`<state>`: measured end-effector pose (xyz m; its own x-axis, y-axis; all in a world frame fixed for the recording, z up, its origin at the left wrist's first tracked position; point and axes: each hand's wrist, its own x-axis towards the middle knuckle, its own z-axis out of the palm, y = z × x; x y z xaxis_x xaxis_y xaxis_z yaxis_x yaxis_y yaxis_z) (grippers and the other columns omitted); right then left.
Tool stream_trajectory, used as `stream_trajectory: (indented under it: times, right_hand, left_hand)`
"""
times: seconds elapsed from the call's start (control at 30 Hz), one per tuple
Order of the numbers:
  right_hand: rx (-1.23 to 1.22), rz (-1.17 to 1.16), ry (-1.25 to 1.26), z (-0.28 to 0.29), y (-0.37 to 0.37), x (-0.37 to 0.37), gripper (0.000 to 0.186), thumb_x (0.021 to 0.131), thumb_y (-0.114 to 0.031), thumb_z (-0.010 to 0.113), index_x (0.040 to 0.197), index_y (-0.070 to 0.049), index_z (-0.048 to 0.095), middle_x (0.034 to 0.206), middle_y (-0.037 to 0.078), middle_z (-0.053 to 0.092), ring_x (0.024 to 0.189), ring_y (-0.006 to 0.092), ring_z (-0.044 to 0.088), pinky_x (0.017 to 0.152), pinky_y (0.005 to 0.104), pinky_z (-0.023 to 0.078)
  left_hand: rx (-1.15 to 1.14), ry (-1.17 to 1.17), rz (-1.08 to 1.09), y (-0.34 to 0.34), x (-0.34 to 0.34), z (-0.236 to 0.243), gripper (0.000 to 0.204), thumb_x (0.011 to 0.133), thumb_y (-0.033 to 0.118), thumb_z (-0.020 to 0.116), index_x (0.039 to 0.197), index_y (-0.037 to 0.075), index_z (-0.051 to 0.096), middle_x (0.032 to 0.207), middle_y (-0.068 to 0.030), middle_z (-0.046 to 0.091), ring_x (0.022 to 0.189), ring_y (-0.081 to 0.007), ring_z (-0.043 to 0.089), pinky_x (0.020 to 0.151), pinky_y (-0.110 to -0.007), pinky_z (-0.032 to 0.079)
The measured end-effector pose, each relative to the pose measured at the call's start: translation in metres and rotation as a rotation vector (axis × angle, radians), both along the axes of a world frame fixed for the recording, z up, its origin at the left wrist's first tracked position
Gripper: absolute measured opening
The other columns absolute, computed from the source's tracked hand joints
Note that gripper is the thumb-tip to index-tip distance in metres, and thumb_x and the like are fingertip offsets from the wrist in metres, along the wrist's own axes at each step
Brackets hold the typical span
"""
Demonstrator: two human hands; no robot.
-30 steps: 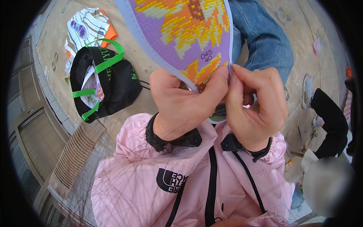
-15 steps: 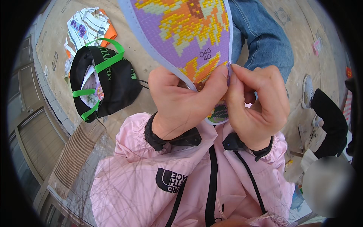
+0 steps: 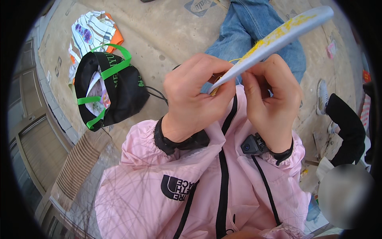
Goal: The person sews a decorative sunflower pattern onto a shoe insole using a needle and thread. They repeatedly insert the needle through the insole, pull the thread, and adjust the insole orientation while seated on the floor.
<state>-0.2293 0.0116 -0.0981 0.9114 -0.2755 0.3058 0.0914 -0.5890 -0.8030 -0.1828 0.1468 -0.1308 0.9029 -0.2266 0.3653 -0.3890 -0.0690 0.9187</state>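
My left hand (image 3: 199,95) grips the narrower end of an embroidered insole (image 3: 274,40) between thumb and fingers. The insole is turned nearly edge-on, showing its pale rim and a strip of yellow stitching, and slants up to the right. A short yellow thread (image 3: 237,59) shows at its edge near my left fingertips. My right hand (image 3: 274,99) is closed in a pinch right beside the insole's lower side. What its fingertips hold, if anything, is too small to make out.
To the left lies a black bag (image 3: 123,87) with green handles and printed insoles inside. Behind it sits striped cloth (image 3: 95,30) with another insole on top. Jeans-clad legs (image 3: 250,28) lie ahead. At the right are another person's shoe (image 3: 322,95) and black-clothed leg (image 3: 346,127).
The insole has turned from showing its patterned face to nearly edge-on, its far end swinging to the right. My right hand has moved slightly down, still pinched.
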Motion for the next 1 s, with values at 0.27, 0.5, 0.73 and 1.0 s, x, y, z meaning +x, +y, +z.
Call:
stream_trajectory:
  times: [0.27,0.5,0.73,1.0]
  right_hand:
    - [0.802,0.19,0.182,-0.01,-0.014,0.002,0.014,0.082,-0.002,0.073,0.091,0.002,0.062,0.081,0.001,0.06,0.071,0.007,0.057,0.066,0.02,0.046]
    - [1.005,0.184,0.124,-0.021,-0.008,0.007,0.016,0.09,-0.012,0.069,0.092,0.001,0.061,0.087,0.002,0.063,0.08,0.0073,0.059,0.072,0.0208,0.048]
    - [1.312,0.314,0.385,-0.026,-0.023,0.007,0.026,0.097,-0.027,0.057,0.095,-0.002,0.064,0.085,0.001,0.064,0.072,0.0083,0.055,0.07,0.0218,0.044]
    - [2.029,0.075,-0.202,-0.032,-0.074,0.019,0.016,0.1,-0.011,0.046,0.089,-0.001,0.051,0.087,0.007,0.051,0.085,0.0185,0.054,0.097,0.0482,0.042]
  left_hand:
    - [-0.076,0.203,-0.079,0.007,0.006,0.001,0.014,0.078,-0.002,0.07,0.093,-0.001,0.07,0.077,-0.0036,0.067,0.062,-0.0068,0.057,0.054,-0.021,0.044]
    - [-0.158,0.264,-0.21,0.01,0.004,-0.001,0.017,0.083,0.002,0.071,0.099,-0.002,0.069,0.083,-0.005,0.07,0.071,-0.0064,0.061,0.061,-0.022,0.047]
    - [-0.281,0.493,-0.364,0.011,0.003,0.011,0.025,0.084,0.005,0.072,0.107,-0.004,0.065,0.09,-0.0067,0.071,0.077,-0.0089,0.063,0.067,-0.024,0.051]
    - [-0.397,0.67,-0.292,0.012,0.002,0.018,0.026,0.084,0.007,0.073,0.107,-0.003,0.065,0.096,-0.0064,0.07,0.081,-0.0093,0.063,0.071,-0.025,0.052]
